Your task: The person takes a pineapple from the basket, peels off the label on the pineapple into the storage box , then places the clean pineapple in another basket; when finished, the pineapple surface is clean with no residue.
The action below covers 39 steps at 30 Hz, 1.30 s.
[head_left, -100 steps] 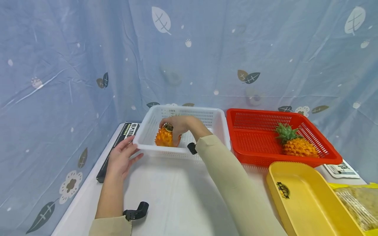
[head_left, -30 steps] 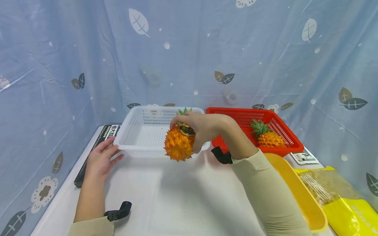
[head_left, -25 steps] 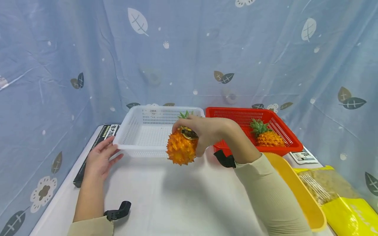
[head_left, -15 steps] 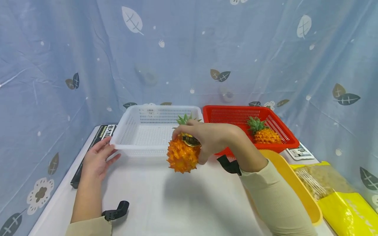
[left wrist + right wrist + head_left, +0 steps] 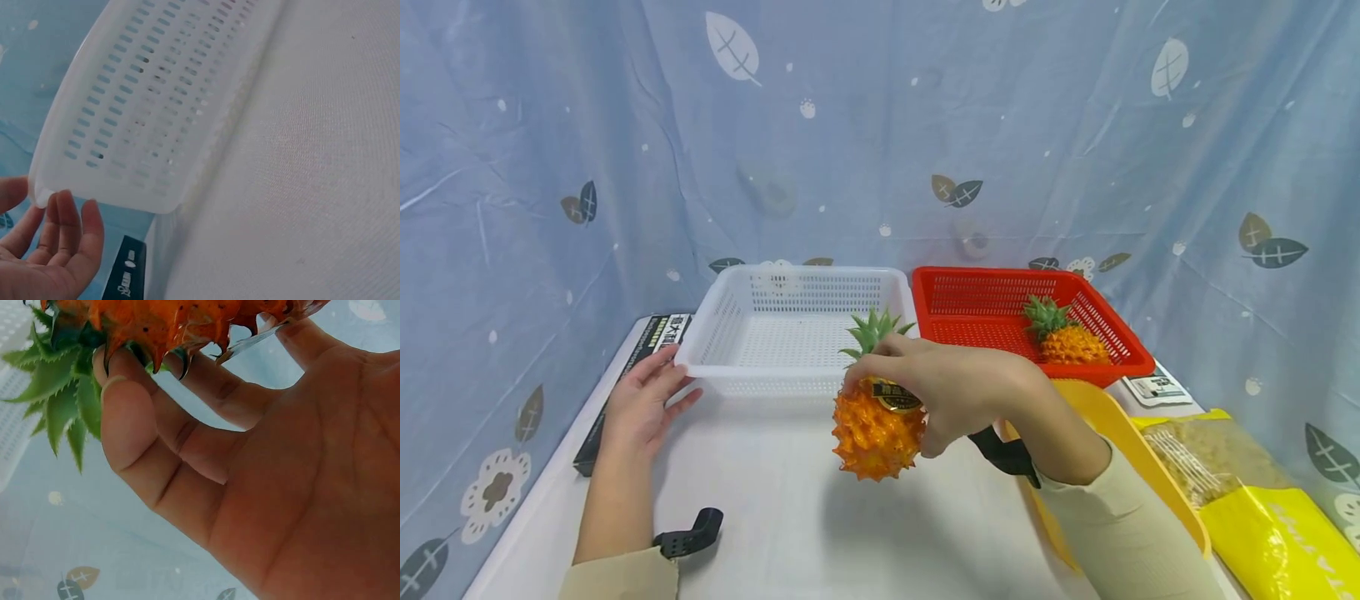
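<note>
My right hand (image 5: 958, 387) grips a spiky orange pineapple (image 5: 877, 429) with a green crown and a black-and-gold label. It hangs above the white tabletop, in front of the baskets, crown pointing away from me. The right wrist view shows the fingers curled against the spiky pineapple (image 5: 169, 325). My left hand (image 5: 643, 408) holds the near left corner of the white basket (image 5: 790, 372); in the left wrist view, thumb and forefinger of the left hand (image 5: 53, 250) are at the rim corner of the white basket (image 5: 119, 190), the other fingers below it.
A red basket (image 5: 985, 332) holds another pineapple (image 5: 1075, 344). A yellow tray (image 5: 1150, 458) lies partly under my right forearm, with a yellow bag (image 5: 1262, 525) beside it. A flat package (image 5: 1157, 388) is behind. A long black box (image 5: 625, 375) lies left of the white basket.
My right hand has lifted the pineapple out of the white basket and brought it nearer and lower over the tabletop. My left hand stays at the basket corner. The head view has turned right.
</note>
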Each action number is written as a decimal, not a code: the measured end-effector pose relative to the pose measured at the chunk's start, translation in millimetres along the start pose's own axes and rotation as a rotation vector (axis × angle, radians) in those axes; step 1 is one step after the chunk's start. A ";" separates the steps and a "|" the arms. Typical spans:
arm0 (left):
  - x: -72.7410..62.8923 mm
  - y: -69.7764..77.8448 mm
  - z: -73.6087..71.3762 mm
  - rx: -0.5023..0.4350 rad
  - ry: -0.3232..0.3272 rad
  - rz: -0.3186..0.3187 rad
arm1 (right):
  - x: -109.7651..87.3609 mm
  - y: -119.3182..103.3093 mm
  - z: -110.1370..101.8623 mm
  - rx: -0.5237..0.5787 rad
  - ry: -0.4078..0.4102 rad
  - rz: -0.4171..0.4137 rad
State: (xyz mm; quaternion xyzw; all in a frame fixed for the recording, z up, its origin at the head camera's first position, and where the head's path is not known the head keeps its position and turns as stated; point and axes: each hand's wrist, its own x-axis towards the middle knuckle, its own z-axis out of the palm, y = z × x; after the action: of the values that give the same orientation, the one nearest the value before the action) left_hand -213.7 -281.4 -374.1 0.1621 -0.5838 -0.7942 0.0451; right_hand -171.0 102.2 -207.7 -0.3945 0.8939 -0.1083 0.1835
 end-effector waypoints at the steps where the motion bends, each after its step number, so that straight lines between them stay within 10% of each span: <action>1: 0.2 0.0 0.3 -0.001 0.002 0.000 | -2.4 -0.8 1.3 -0.001 -0.002 -0.013; 39: -0.9 -1.6 3.2 0.026 0.031 0.015 | -14.9 -7.2 74.6 -0.130 -0.154 -0.031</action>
State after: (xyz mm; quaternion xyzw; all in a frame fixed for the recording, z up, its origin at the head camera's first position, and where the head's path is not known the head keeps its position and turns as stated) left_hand -213.7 -277.7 -374.6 0.1706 -0.5947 -0.7835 0.0581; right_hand -126.1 104.9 -269.5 -0.4266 0.8760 -0.0226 0.2238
